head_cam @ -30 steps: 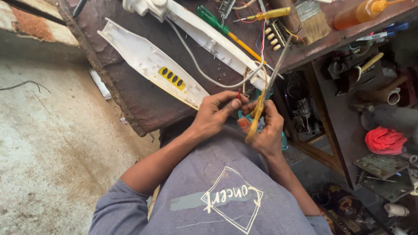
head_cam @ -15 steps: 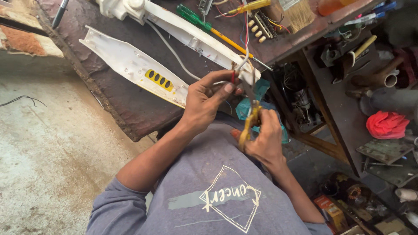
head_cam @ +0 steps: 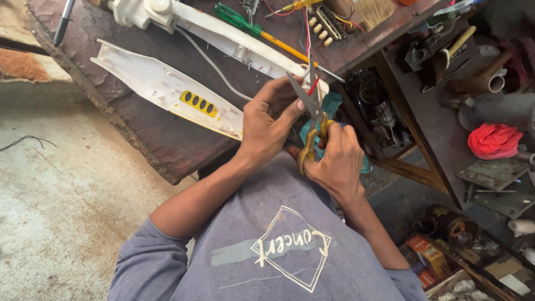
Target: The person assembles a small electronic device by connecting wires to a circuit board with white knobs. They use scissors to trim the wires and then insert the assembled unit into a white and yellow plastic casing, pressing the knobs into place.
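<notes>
My right hand (head_cam: 334,161) has its grip closed around the yellow handles of the steel-bladed scissors (head_cam: 312,120), whose blades stand open about a thin red wire (head_cam: 313,85). My left hand (head_cam: 267,125) pinches that wire just beside the blades, above the edge of the dark wooden desk (head_cam: 150,139), near the long white plastic casing (head_cam: 167,89).

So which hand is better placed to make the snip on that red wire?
Probably the right hand: it grips the yellow handles of the scissors, whose open blades bracket the red wire. The left hand is pinching the wire beside the blades, so it looks better suited to steadying it.
</notes>
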